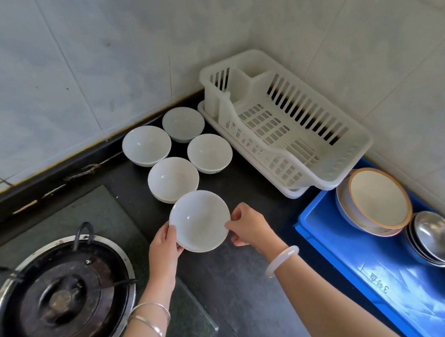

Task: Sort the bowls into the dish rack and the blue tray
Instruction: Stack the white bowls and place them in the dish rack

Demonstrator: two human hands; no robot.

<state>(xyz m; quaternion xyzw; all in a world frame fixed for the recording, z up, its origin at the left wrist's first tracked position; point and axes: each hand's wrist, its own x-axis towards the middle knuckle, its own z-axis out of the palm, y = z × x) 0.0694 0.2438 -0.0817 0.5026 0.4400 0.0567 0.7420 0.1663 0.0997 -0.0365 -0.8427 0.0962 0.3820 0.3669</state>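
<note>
Both hands hold one white bowl [200, 220] by its rim: the left hand [163, 246] pinches the left edge, the right hand [248, 226] the right edge, fingers closed only as far as the rim. Whether the bowl rests on the counter [231, 281] or is lifted cannot be told.

Hazards:
- Rim-only contact on a smooth bowl may slip if either hand releases early.
- Four white bowls [172, 178] stand just beyond the grip; the nearest almost touches the held bowl and may be knocked.
- The dish rack [288, 119] lies beyond and right of the grip, the blue tray [355, 249] right of it, already holding bowls; a hurried transfer risks striking them.
</note>
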